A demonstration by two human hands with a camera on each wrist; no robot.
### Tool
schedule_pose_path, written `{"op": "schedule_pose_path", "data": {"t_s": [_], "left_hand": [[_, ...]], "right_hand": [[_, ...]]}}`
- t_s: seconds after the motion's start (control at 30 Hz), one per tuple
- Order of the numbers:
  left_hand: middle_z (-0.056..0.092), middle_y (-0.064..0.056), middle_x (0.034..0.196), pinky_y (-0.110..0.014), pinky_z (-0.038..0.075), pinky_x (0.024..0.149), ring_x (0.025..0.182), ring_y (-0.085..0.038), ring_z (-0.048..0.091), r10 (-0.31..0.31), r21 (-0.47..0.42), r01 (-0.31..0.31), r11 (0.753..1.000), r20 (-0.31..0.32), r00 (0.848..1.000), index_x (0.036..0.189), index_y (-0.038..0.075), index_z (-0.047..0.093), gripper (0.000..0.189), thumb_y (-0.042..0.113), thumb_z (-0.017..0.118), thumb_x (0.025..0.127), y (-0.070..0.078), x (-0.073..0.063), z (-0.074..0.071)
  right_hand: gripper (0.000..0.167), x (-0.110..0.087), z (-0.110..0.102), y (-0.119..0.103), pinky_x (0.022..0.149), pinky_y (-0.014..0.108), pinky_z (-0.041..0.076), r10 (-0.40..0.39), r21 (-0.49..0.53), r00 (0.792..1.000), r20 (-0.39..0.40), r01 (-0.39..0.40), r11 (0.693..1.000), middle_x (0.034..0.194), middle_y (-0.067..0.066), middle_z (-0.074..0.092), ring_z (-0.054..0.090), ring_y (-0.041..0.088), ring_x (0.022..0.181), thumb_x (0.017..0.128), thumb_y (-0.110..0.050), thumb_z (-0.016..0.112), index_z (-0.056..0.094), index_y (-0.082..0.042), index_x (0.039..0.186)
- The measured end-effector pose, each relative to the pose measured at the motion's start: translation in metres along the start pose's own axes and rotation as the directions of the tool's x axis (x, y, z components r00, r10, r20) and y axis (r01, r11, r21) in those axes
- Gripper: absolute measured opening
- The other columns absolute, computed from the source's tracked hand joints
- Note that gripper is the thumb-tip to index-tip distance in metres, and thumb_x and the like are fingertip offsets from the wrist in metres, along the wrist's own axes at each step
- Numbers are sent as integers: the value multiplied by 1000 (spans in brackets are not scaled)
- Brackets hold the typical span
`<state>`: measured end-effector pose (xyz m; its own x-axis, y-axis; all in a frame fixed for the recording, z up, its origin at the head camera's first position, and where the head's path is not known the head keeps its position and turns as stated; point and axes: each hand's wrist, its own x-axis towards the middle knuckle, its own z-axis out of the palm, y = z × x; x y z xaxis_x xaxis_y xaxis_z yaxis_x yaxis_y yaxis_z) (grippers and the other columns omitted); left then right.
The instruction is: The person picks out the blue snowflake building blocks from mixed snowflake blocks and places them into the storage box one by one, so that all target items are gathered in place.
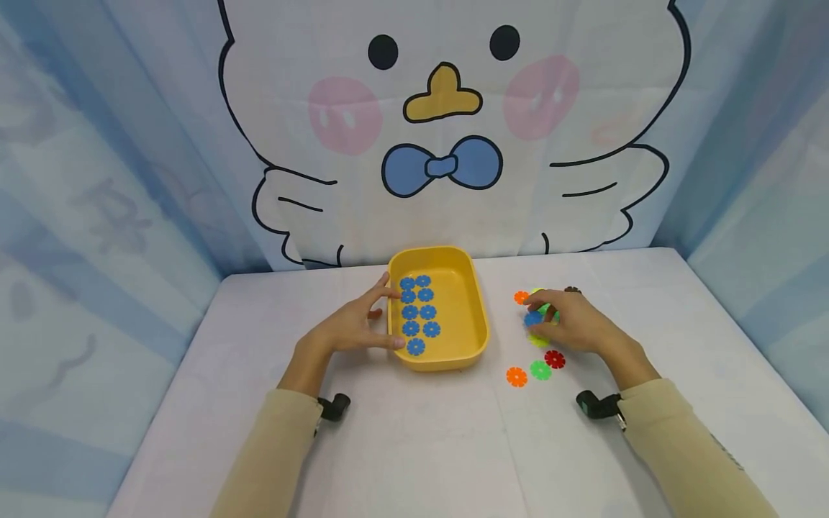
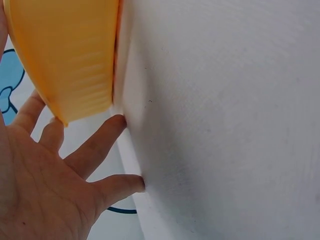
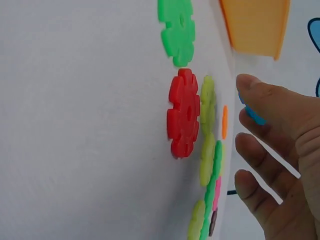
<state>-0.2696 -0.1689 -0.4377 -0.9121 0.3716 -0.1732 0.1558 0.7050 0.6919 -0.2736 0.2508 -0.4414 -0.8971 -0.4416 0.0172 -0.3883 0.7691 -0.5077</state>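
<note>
A yellow tray (image 1: 461, 302) stands near the table's back edge, with several blue discs (image 1: 428, 312) in two columns along its left side. My left hand (image 1: 346, 324) is at the tray's left wall, thumb and forefinger reaching the rim. Its other fingers spread out beside the tray in the left wrist view. To the right of the tray, my right hand (image 1: 579, 325) pinches a notched blue plastic disc (image 3: 255, 116) between thumb and forefinger. That hand is over a loose group of discs and partly hides them.
Nearest the front lie an orange disc (image 1: 517, 377), a green disc (image 1: 540, 370) and a red disc (image 1: 555, 359). Yellow-green discs (image 3: 207, 160), a pink disc (image 3: 216, 194) and a dark brown disc (image 1: 573, 289) lie around the right hand. A printed curtain (image 1: 447, 216) hangs behind the table.
</note>
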Motion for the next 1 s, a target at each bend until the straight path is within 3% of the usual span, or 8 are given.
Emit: {"op": "schedule_pose_path", "data": {"t_s": [0.13,0.33,0.57,1.0], "left_hand": [[-3,24,170,-57,45,110,141,-34,51,-3,-3,3,1000,-4,1000,150,33,45,92,53,90,73,-2,-1,-1],[-2,25,170,-56,44,111,142,-33,50,-8,-9,8,1000,-5,1000,148,33,46,91,53,91,72,-2,-1,-1],[-2,26,169,-57,44,112,141,-33,50,-8,-8,8,1000,-7,1000,148,34,46,90,53,91,72,-3,0,0],[-2,29,168,-58,42,113,142,-32,50,-8,-9,8,1000,-3,1000,149,36,45,91,54,91,72,-3,1,0]], "right_hand": [[49,1,0,-6,93,47,57,-10,7,1000,-22,11,1000,118,7,71,64,27,104,90,-22,81,64,-9,134],[51,2,2,-13,107,60,46,-25,24,998,-51,26,999,123,9,71,59,33,120,90,-25,81,63,-11,137],[48,2,2,-25,108,61,44,-98,44,989,-110,103,994,120,5,71,55,32,123,91,-25,81,65,-14,135],[45,8,1,-47,106,60,46,-160,98,968,-192,181,979,121,4,70,56,29,123,92,-27,80,66,-16,133]]}}
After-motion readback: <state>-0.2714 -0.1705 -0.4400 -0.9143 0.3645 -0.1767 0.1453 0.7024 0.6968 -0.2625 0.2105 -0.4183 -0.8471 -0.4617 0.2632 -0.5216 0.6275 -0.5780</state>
